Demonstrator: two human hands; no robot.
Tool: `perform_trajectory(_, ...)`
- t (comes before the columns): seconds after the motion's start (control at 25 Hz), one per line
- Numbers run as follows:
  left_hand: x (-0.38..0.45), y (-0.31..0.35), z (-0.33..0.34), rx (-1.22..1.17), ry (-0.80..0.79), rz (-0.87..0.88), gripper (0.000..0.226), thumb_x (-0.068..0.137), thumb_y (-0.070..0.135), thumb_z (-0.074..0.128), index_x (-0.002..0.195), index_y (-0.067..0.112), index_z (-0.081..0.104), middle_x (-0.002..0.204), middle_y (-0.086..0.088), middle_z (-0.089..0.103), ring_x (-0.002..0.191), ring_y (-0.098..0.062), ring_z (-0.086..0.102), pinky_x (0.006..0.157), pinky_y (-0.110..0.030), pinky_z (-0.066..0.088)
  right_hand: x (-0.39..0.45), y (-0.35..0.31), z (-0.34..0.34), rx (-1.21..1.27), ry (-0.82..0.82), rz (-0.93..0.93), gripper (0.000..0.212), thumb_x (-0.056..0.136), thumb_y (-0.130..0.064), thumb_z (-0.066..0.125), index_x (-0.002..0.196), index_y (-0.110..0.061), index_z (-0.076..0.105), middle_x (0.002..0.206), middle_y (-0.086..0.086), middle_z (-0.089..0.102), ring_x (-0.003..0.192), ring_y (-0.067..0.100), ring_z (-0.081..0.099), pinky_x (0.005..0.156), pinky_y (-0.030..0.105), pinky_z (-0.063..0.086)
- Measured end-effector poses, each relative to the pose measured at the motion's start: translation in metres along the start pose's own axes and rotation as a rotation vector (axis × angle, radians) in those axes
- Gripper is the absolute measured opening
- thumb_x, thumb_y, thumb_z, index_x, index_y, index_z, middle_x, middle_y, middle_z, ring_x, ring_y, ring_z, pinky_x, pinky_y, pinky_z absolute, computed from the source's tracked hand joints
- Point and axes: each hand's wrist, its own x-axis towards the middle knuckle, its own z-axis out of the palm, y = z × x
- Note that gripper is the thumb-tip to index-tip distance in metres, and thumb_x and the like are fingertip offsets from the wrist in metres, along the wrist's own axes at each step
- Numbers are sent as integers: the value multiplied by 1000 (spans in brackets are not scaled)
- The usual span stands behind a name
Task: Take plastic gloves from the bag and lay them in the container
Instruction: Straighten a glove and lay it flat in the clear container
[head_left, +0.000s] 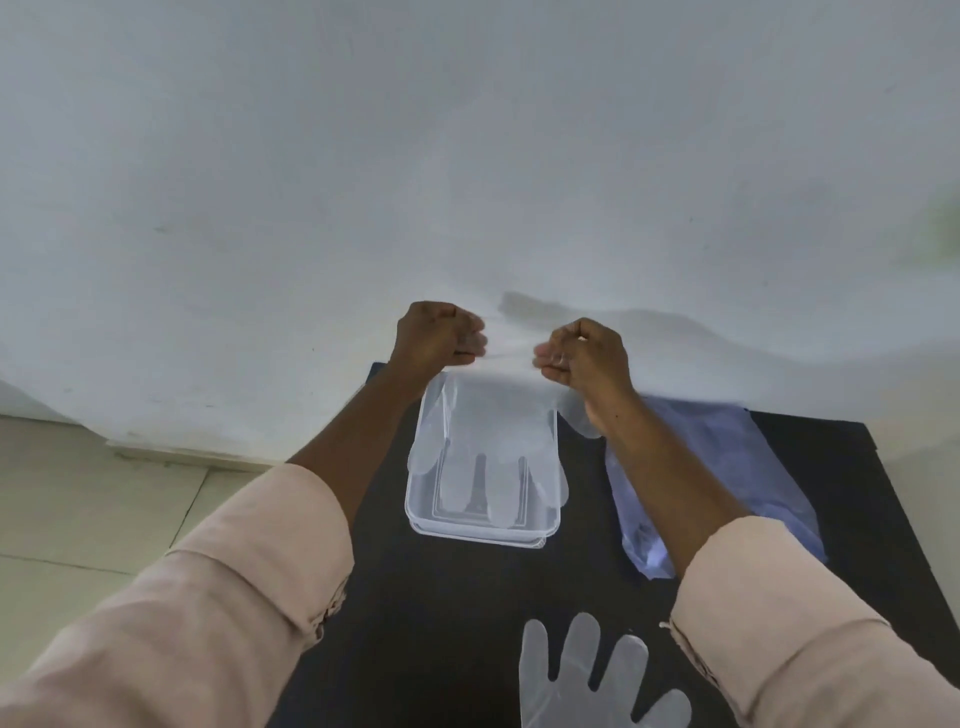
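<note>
Our left hand (434, 335) and right hand (584, 358) each pinch the cuff of a clear plastic glove (485, 441), hanging fingers-down over the clear rectangular plastic container (478, 530) on the black tabletop (441, 597).

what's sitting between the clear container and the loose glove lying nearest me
Nothing: in the head view only bare black mat separates the container from the loose glove.

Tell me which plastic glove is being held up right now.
The glove over the container, pinched at its cuff by the left hand and right hand. The other glove lies flat on the near mat, untouched.
</note>
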Motion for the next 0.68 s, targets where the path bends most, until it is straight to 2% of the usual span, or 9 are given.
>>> perform_trajectory(0.08,6,21,-1,-13,26,145,15,85,3,58,83,5,72,75,-16,72,67,-22,72,67,-31,58,5,-19,7,17,49,-172,22,82,1,50,70,-15,59,79,14,72,73,25,71,68,33,56)
perform_trajectory(0.24,-9,64,-7,-87,67,577,14,89,6,58,84,6,71,74,-13,72,72,-22,73,69,-33,59,-14,-56,10,65,217,-695,26,87,0,52,74,-23,56,80,17,70,82,34,69,76,47,56)
perform_trajectory(0.32,-25,60,-9,-98,34,686,11,90,3,59,84,1,69,75,-14,69,74,-25,71,70,-34,58,-31,-49,12,73,278,-822,18,93,-5,53,82,-19,58,85,18,69,85,34,67,76,43,54)
perform_trajectory(0.4,-35,24,-9,-94,-21,629,11,89,-4,60,81,-1,67,75,-14,67,71,-21,66,68,-29,54,-42,-11,16,74,250,-765,11,94,-7,55,87,-13,62,87,12,69,85,25,66,76,37,51)
perform_trajectory(0.48,-30,-33,-10,-52,-43,448,13,90,-1,62,78,0,67,70,-5,68,67,-13,64,68,-27,52,-42,42,21,35,180,-593,9,91,-10,59,85,-15,65,80,3,68,75,14,62,70,35,48)
perform_trajectory(0.52,-25,-61,-12,0,-32,375,15,90,7,63,77,6,69,68,2,69,65,-13,64,68,-32,54,-40,68,22,-20,160,-519,9,89,-11,61,83,-16,65,76,3,68,69,16,60,65,37,47)
perform_trajectory(0.6,-19,-103,-14,172,-1,321,16,89,24,64,77,18,71,69,4,72,67,-20,68,70,-44,58,-36,105,23,-137,128,-435,9,89,-10,62,82,-13,66,75,7,70,67,22,62,63,41,48)
perform_trajectory(0.68,-18,-124,-14,308,1,320,17,89,29,62,80,19,71,71,3,73,68,-20,70,70,-47,58,-35,125,25,-222,118,-388,9,89,-8,62,81,-11,65,73,4,70,64,14,61,60,32,50)
